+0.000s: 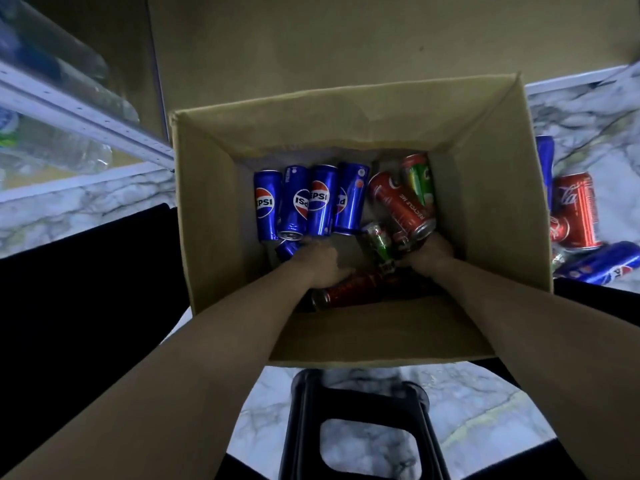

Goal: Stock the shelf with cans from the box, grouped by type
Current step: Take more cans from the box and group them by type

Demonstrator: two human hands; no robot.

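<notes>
Head view. An open cardboard box (pixel 485 216) occupies the centre of the frame, with both forearms reaching down into it from the near side.

Along the far left of the box floor, four blue Pepsi cans (pixel 308 202) lie side by side, touching one another. To their right, a red can (pixel 403 206) lies tilted, with a green-and-red can (pixel 419 180) just beyond it at the far right. A green can (pixel 377 242) lies between the two hands, and a dark red can (pixel 349 289) lies on its side at the near edge of the floor, partly under the left wrist.

The left hand (pixel 317 263) is lowered onto the cans near the blue row, next to a further blue can (pixel 287 249) lying partly hidden. The fingers are curled downward; whether they close on a can cannot be determined. The right hand (pixel 431 252) rests at the near end of the red can, fingers hidden beneath it; its grip cannot be determined.

Outside the box on the right, several red cans (pixel 576 209) and blue cans (pixel 602 263) lie on a marble-patterned floor (pixel 485 410). A metal shelf rail (pixel 86 112) runs across the far left, with blurred clear bottles (pixel 52 147) around it. A black stool (pixel 360 431) stands at the near centre.
</notes>
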